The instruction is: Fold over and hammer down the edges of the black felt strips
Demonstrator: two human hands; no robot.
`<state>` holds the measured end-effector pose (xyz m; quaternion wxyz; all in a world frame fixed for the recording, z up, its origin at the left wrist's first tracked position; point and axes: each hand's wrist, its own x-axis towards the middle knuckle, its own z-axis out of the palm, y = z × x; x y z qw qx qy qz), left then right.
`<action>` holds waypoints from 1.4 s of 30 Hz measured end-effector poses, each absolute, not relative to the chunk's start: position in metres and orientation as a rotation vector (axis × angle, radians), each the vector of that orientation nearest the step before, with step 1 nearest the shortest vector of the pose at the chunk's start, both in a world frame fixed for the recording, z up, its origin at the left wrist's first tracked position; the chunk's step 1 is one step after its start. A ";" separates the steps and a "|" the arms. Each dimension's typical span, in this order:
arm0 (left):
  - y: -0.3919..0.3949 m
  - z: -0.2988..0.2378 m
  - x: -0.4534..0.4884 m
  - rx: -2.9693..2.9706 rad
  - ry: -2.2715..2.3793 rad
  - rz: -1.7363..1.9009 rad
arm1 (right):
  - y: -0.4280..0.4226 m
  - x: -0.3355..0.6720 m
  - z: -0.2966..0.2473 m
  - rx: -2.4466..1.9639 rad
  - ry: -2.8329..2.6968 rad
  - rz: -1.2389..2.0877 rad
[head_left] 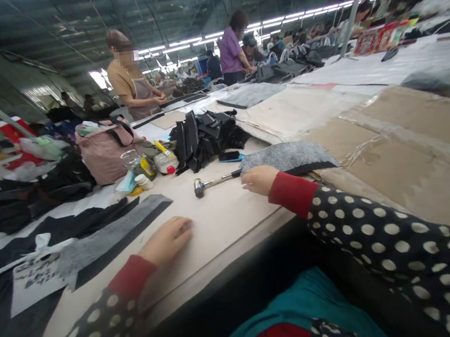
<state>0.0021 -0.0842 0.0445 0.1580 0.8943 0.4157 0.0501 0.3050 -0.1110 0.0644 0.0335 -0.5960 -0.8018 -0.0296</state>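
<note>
My left hand (pixel 170 241) rests over the pale tabletop (pixel 222 217), its fingers loosely bent and apart from any object. My right hand (pixel 260 180) is at the end of the handle of a small hammer (pixel 198 188), with its fingers drawn together. Whatever is between those fingers is hidden. Directly behind that hand lies a grey fabric strip with a black edge (pixel 288 155). A similar grey and black strip (pixel 115 236) lies left of my left hand, partly over dark cloth.
Black cut pieces (pixel 205 135) are heaped beyond the hammer, near a dark phone-like object (pixel 229 156). A bottle with a yellow brush (pixel 165 156) and a pink bag (pixel 105 151) stand left. Cardboard (pixel 422 169) covers the right side. Two people work across the table.
</note>
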 end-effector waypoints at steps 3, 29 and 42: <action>-0.088 0.053 0.038 2.596 0.978 0.112 | -0.106 0.321 0.057 -2.012 -2.493 -0.167; -0.112 0.047 0.183 2.616 0.393 0.407 | -0.100 0.342 0.022 -2.108 -2.167 -0.180; -0.063 0.000 0.203 2.961 0.928 0.636 | -0.099 0.351 0.000 -1.878 -1.928 -0.135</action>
